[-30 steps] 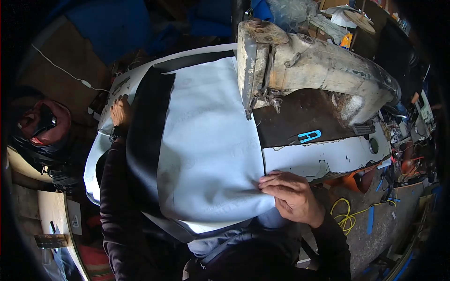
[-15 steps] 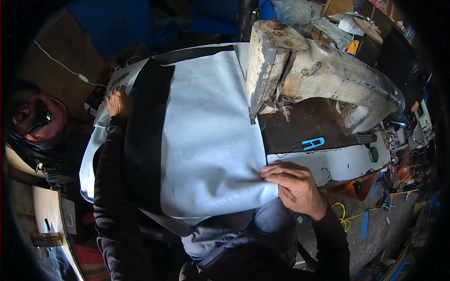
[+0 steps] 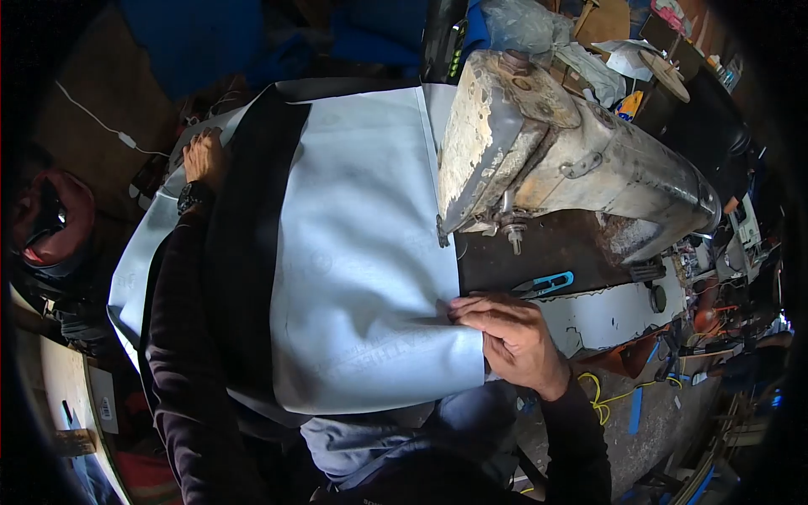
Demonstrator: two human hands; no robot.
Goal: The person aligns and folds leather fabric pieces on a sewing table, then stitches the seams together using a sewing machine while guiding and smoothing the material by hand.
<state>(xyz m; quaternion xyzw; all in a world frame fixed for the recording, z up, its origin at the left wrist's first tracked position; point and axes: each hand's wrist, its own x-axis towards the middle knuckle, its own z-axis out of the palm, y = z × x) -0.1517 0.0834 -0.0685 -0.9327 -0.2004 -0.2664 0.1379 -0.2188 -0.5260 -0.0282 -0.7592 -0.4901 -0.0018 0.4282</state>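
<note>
A white sheet with faint printed lettering (image 3: 362,227) lies backside up, with black material (image 3: 244,227) along its left side. My right hand (image 3: 513,337) pinches the sheet's right edge near its lower corner, and the sheet wrinkles there. My left hand (image 3: 204,158), with a watch on the wrist, rests at the far left on the pale material beyond the black part; its fingers are bent and partly hidden. The worn sewing machine (image 3: 539,151) stands at the right, its needle end close beside the sheet's right edge. Its needle cannot be made out.
Blue thread snips (image 3: 547,284) lie on the dark machine bed, just above my right hand. A chipped white table edge (image 3: 606,318) runs to the right. Yellow cord (image 3: 596,400) is on the floor. A red and black bag (image 3: 57,215) stands at the left.
The sheet and my right hand have shifted slightly left in view. My left hand appears higher. The machine head looks larger and more tilted as the view has moved.
</note>
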